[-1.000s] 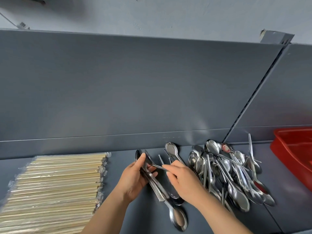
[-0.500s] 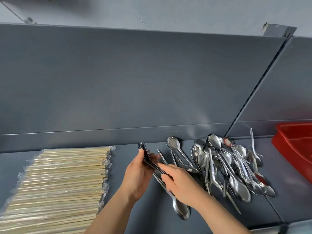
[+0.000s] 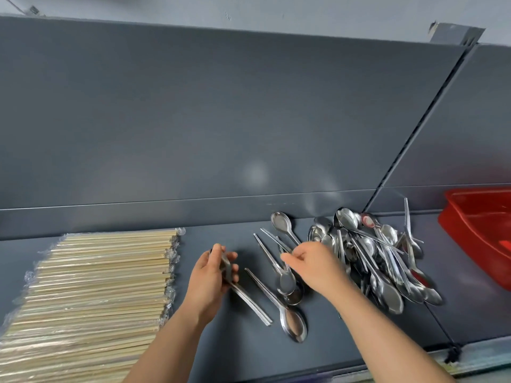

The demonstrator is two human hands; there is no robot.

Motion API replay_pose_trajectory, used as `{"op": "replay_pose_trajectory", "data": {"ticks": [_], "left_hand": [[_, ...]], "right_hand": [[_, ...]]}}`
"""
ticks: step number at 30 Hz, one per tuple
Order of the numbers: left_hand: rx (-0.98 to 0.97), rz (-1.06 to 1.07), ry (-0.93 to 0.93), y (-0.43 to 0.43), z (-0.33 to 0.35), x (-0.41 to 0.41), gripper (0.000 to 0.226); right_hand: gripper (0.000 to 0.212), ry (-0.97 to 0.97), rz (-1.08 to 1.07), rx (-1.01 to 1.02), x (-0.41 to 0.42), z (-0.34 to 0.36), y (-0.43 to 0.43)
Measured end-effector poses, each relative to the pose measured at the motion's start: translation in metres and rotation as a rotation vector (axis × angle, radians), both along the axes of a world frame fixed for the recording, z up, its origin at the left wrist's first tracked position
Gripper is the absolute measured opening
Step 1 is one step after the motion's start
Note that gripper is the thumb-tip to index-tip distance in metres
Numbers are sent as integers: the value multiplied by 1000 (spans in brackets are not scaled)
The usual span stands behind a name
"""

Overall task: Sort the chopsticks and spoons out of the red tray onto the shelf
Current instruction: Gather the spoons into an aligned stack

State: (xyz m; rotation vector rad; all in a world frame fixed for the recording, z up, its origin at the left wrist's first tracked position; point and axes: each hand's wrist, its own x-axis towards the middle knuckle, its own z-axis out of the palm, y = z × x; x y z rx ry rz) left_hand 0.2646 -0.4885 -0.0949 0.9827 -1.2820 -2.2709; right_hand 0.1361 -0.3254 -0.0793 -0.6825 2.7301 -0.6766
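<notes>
Flanking spoons (image 3: 249,302) in left grip (image 3: 210,283), wrapped chopsticks (image 3: 91,294), spoon heap (image 3: 387,261), red tray (image 3: 475,233)

Pale wooden chopsticks (image 3: 88,294) in clear wrappers lie side by side in a broad flat layer at the left of the grey shelf (image 3: 210,236). A tangled heap of steel spoons (image 3: 381,261) sits further right, a few loose spoons (image 3: 279,272) lie flat just beside it, and the left hand (image 3: 210,283) grips a nested bundle of spoons (image 3: 246,299). The red tray (image 3: 475,233) rests at the far right
</notes>
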Motion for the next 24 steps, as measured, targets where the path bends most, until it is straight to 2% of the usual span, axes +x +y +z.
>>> {"op": "replay_pose_trajectory", "data": {"ticks": [3, 8, 15, 16, 19, 22, 24], "left_hand": [[-8, -46, -38, 6, -5, 5, 24], [-18, -72, -96, 12, -4, 12, 24], [-15, -83, -112, 18, -2, 11, 22], [-16, -85, -115, 19, -2, 11, 22], [-25, -114, -118, 20, -2, 11, 21], [-41, -178, -93, 21, 3, 13, 34], [-61, -228, -60, 23, 9, 13, 38]], "right_hand": [[51, 40, 40, 187, 7, 3, -20], [9, -171, -6, 162, 0, 2, -34], [14, -179, 15, 120, 1, -6, -32], [8, -201, 6, 95, -1, -10, -33], [8, -391, -90, -124, -3, -7, -32], [38, -561, -179, -409, -4, 3, -30], [43, -602, -201, -572, 0, 8, -32]]}}
